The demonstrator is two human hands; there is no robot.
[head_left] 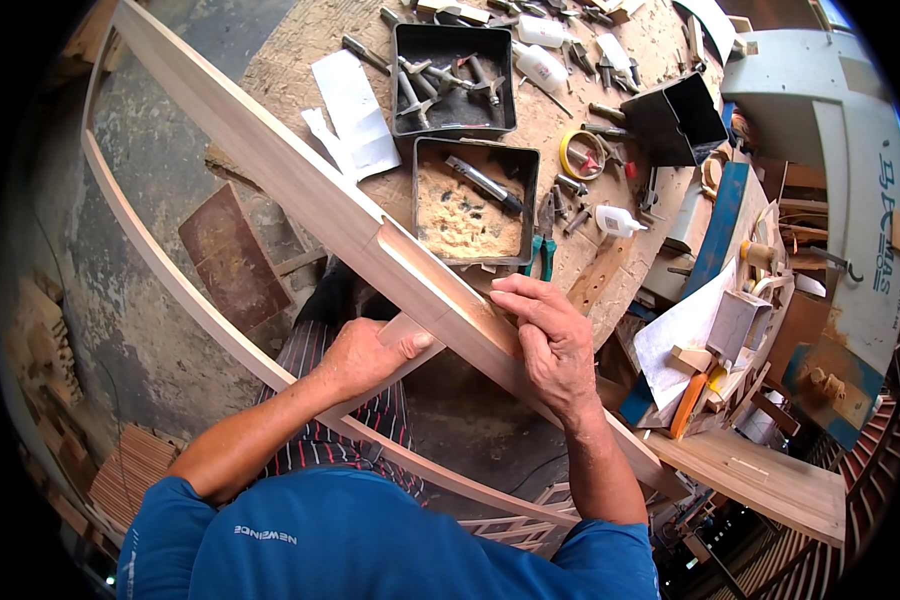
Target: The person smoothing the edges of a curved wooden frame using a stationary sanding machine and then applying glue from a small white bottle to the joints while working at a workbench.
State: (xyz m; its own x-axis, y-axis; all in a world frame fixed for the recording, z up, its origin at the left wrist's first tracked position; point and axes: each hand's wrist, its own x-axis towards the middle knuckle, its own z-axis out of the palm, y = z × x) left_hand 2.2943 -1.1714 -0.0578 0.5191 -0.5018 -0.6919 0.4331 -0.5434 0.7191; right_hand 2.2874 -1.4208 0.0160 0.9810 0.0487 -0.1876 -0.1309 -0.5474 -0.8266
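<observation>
A pale wooden frame lies slanted across my lap. Its long straight beam (260,145) has a long rounded recess (420,262) cut into its upper face. My left hand (365,358) is closed round the short crosspiece (402,330) below the beam, thumb lying along it. My right hand (550,340) is over the recess, its fingers bent and drawn together, fingertips at the recess edge. Whether something small is between them is hidden. A thin curved rail (185,290) of the frame bows out on the left and passes under my left forearm.
Beyond the beam, a worktable (300,60) bears a black tray of router bits (455,80), a tray of sawdust (470,220), green-handled pliers (542,245), white bottles (620,222) and yellow tape (582,155). At right stand a pale machine (860,200) and a wooden board (750,475).
</observation>
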